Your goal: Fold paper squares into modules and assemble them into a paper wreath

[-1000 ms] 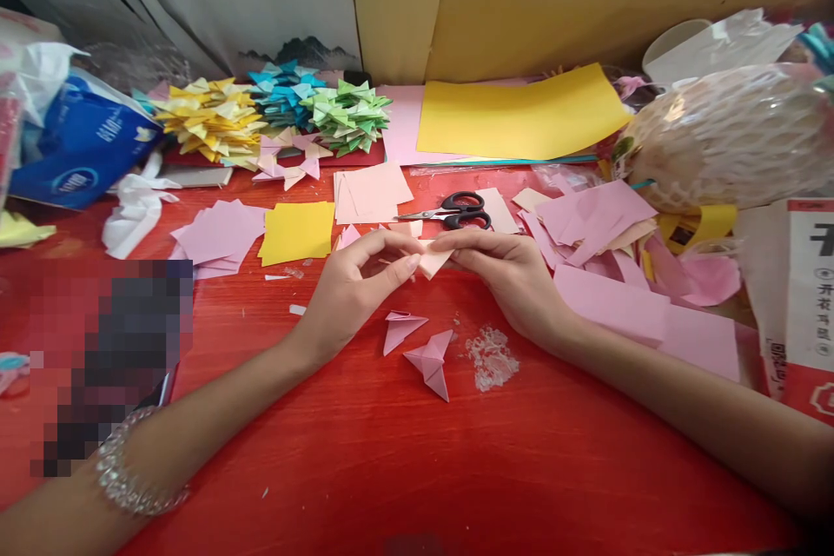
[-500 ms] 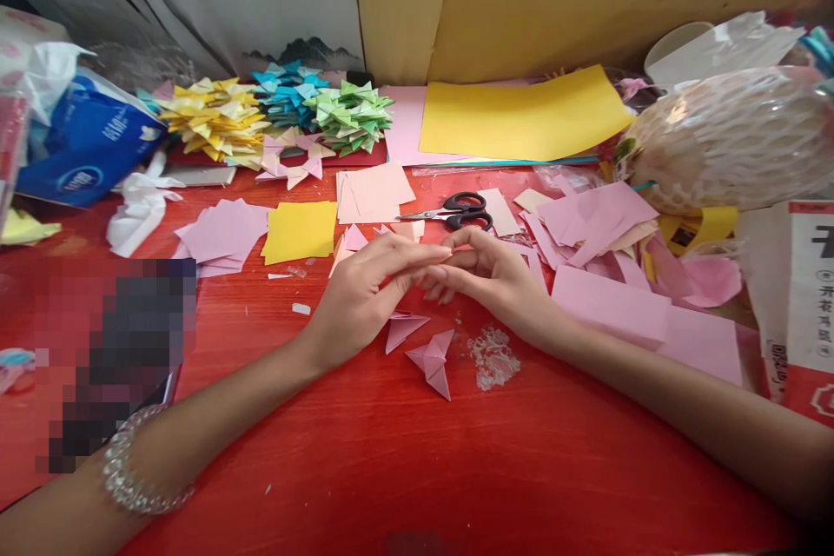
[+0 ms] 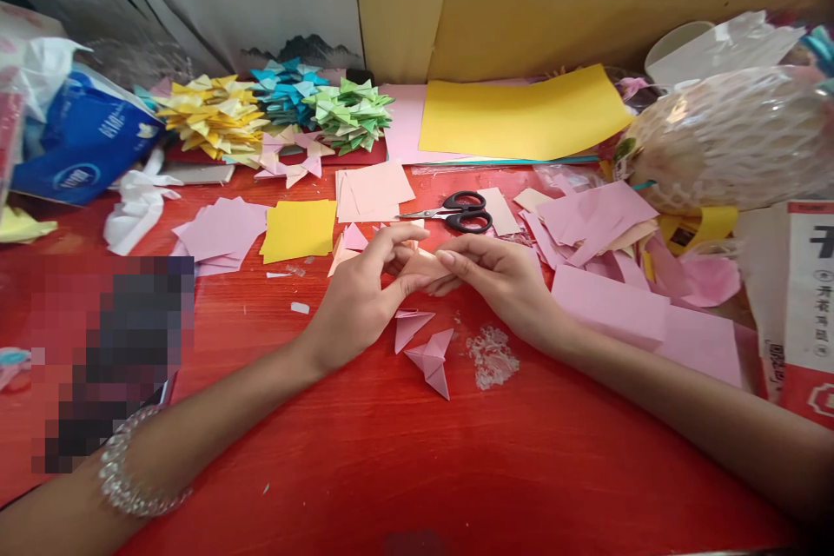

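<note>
Between my two hands is a small folded piece of peach paper (image 3: 425, 266). My left hand (image 3: 370, 291) pinches its left side between thumb and fingers. My right hand (image 3: 500, 278) grips its right end, with the thumb on top; part of the paper is hidden by the fingers. Just below lie a pink folded triangle (image 3: 412, 328) and a pink pointed folded piece (image 3: 433, 361) on the red table (image 3: 417, 460). Beyond my left hand are more pink and peach folded pieces (image 3: 353, 239), partly covered.
Black-handled scissors (image 3: 466, 212) lie behind my hands. Peach squares (image 3: 371, 193), yellow squares (image 3: 300, 230) and pink squares (image 3: 222, 233) sit to the left. Folded-paper rings (image 3: 212, 120) stand at the back. Pink paper scraps (image 3: 592, 221) heap at the right, beside a netted bundle (image 3: 730, 139).
The peach folded paper now shows between my hands, where the fingers covered it before. My left fingers have drawn back and bent. The pink triangle has shifted slightly right.
</note>
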A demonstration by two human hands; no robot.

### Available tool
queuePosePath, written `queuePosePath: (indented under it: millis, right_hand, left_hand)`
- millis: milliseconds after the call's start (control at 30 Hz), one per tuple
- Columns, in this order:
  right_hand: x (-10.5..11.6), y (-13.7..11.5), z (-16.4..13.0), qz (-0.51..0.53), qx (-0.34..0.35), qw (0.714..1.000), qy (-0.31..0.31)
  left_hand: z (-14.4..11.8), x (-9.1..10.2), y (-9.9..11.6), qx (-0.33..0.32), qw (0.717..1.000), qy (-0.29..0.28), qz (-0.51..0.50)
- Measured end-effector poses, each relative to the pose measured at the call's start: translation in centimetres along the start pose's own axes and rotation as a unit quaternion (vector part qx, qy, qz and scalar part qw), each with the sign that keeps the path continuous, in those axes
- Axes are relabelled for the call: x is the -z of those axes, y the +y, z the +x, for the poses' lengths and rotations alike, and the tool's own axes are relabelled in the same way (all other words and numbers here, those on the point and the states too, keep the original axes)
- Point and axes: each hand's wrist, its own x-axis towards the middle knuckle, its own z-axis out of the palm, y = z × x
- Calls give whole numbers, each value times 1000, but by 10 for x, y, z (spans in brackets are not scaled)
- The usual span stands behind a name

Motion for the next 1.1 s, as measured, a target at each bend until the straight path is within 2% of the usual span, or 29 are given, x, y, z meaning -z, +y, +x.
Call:
queuePosePath:
  millis: [267,500,700,867,1100]
  right_hand:
    - [-2,0,-1,-37,-8,999,13]
    - [1,6,0,-47,-23,997,-53]
    - [0,4,-1,-102,-15,994,-38]
    - [-1,2,-1,-92,-32,993,-66]
    - [0,4,-1,-74,-27,997,-22]
  left_hand:
    - [2,0,-2,19,1000,2,-23]
    - [4,2,0,32,999,6,-4]
    - [3,3,2,15,999,-8,48]
    - [3,4,2,23,999,3,41]
    - [3,5,2,61,998,2,30]
